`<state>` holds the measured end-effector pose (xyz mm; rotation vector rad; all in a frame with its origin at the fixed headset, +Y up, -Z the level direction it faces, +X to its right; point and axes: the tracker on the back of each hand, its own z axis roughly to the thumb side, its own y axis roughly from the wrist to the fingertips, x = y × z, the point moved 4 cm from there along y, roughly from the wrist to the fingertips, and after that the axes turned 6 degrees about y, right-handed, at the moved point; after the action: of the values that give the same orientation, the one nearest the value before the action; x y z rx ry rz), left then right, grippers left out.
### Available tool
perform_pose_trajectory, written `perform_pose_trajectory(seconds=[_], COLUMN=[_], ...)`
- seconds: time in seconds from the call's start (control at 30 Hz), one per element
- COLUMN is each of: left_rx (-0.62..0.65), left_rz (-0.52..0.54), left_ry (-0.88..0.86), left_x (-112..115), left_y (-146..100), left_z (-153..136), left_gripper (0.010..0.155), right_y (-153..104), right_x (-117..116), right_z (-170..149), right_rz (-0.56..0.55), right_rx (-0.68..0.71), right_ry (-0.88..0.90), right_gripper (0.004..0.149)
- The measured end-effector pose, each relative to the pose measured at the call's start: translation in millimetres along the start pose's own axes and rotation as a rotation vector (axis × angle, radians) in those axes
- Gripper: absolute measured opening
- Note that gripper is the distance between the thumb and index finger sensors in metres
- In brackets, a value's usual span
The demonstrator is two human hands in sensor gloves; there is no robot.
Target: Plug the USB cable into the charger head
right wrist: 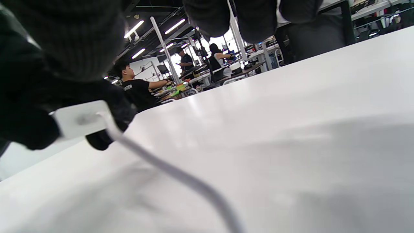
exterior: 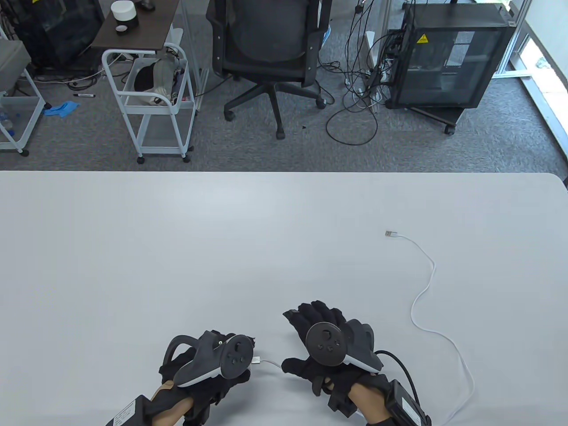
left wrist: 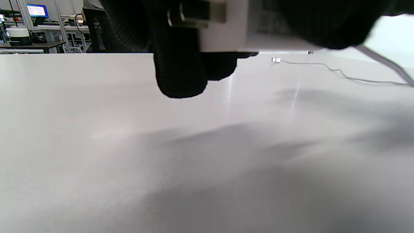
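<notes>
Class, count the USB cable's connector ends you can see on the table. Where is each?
2. One plug lies free at the table's far right; the other sits between the left hand and right hand.

A white tabletop (exterior: 177, 248) fills the near half of the scene. Beyond its far edge lies grey carpet (exterior: 488, 142) with a black office chair (exterior: 270, 44), a white wheeled cart (exterior: 151, 97), a dark side table (exterior: 137, 26) and a black equipment cabinet (exterior: 448, 57) amid loose cables. Ceiling strip lights (right wrist: 174, 26) glow over distant workbenches.
</notes>
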<state>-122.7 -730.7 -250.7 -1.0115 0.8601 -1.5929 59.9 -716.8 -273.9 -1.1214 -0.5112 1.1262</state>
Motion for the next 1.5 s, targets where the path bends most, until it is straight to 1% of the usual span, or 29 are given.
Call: perform_pose_trajectory(seconds=[0.3,0.37,0.43,0.6,0.83,1.03,1.23,1.33,1.43,1.5], left_rx=[-0.012,-0.01,-0.01,-0.017,-0.015,-0.02,-0.072,-0.087,-0.124,-0.162], left_rz=[-0.007,0.013,0.009,-0.01,0.004,-0.005,-0.001,0.018,-0.012,-0.035], left_ry=[0.006,-0.009,-0.011,0.001,-0.002,-0.001,0.022,-0.015,-0.046,-0.022], left_x=[0.3,-2.3,-2.8,0.6,-1.7,-1.0,1.4,3.0,7.8,13.4], left_y=[-1.3,-2.5,-2.9,-2.0,-2.0,-2.1,1.5,4.9,11.2,16.9], left_z=[-3.9,-4.4,-4.9,-6.4,-4.6,-5.5,-9.3,-12.5,-18.9,-23.5], left_gripper=[0.075,0.075,0.075,0.075,0.076,0.076,0.075,0.074,0.074,0.074], right_y=[-3.3,-4.0,-4.9,-6.2,-6.9,-7.1,-7.2,-7.2,-7.4,-7.2], right_x=[17.8,20.4,21.9,26.5,28.0,28.0,27.6,27.4,27.6,27.0], right_z=[-36.0,-42.2,-47.7,-58.0,-59.8,-60.1,-59.4,-58.8,-58.6,-58.6], right_rz=[-0.052,-0.056,-0.045,-0.059,-0.064,-0.061,-0.056,-0.054,-0.056,-0.053], right_rx=[-0.101,-0.127,-0.153,-0.18,-0.183,-0.185,-0.184,-0.184,-0.183,-0.183], right_ry=[-0.014,-0.011,-0.013,-0.004,0.0,-0.001,0.0,-0.002,-0.001,0.001], right_gripper=[0.097,0.097,0.097,0.097,0.097,0.097,0.096,0.096,0.096,0.096])
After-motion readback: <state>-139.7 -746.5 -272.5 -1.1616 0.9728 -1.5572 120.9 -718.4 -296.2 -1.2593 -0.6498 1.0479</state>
